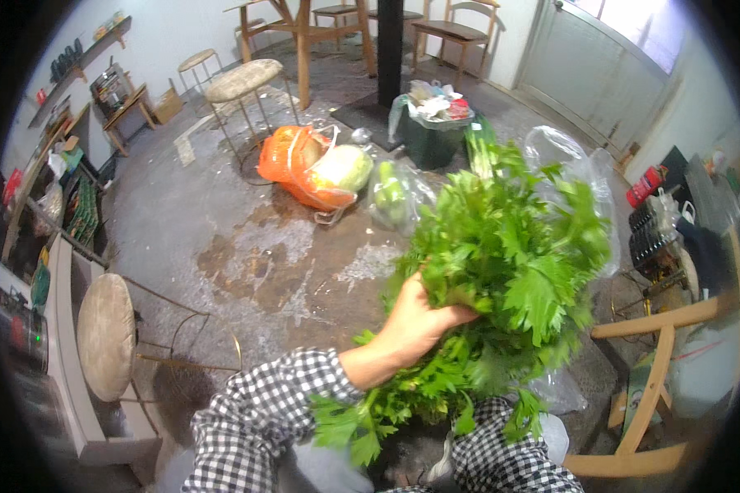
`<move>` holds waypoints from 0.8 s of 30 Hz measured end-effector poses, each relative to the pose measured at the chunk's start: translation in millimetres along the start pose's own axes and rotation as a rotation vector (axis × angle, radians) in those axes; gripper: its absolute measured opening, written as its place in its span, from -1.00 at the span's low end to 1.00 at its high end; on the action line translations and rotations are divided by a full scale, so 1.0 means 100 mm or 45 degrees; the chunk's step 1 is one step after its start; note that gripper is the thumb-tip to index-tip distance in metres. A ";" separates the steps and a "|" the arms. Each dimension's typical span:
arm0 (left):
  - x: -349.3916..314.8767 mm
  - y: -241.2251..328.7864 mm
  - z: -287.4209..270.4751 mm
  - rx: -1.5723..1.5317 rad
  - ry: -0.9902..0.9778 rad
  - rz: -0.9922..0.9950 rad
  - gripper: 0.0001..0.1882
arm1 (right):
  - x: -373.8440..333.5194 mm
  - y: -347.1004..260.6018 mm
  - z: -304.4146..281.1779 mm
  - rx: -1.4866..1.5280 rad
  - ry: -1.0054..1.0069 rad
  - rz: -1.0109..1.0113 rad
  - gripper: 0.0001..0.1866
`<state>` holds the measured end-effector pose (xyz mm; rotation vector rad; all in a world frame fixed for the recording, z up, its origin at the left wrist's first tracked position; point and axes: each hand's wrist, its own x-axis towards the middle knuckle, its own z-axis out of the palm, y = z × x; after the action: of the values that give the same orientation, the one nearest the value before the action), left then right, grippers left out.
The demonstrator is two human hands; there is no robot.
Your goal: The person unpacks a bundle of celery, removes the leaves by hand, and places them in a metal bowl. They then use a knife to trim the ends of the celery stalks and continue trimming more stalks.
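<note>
A big leafy green bunch of celery (543,271) fills the space before me at the right. My left hand (411,324) grips it at its left side, thumb laid across the leaves and fingers curled behind. Leafy tops also hang down between my forearms. My right hand is hidden under the foliage; only the checked right sleeve (506,452) shows at the lower edge. Beyond the celery, a clear plastic bag (555,148) lies on the floor, and green onions (478,148) poke out behind the leaves.
An orange bag (292,160) with a pale cabbage (343,168) lies ahead on the stained floor, beside a clear bag of green vegetables (390,193). Behind them stands a full bin (432,144). Round stools (107,337) stand left; a wooden chair frame (654,386) is close at right.
</note>
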<state>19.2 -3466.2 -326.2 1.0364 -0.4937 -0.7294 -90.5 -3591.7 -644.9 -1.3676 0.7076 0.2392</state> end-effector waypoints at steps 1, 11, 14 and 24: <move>0.02 -0.01 0.04 0.006 0.004 -0.055 -0.52 | 0.01 0.02 0.00 0.012 -0.016 0.004 -0.42; 1.18 -0.22 -0.59 -0.001 0.550 -0.187 -0.43 | 0.21 0.05 0.08 0.140 -0.124 -0.004 -0.45; 1.56 -0.46 -1.00 0.159 0.530 0.036 -0.68 | 0.33 0.05 0.01 0.215 -0.134 0.013 -0.46; 1.48 -1.37 -2.62 1.366 0.604 -0.415 -0.18 | 0.49 0.26 0.01 0.407 0.411 0.118 -0.57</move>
<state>254.0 -3464.6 -559.4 2.2686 -0.2801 -0.4404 -66.6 -3596.6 -694.7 -1.0778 1.0326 -0.0249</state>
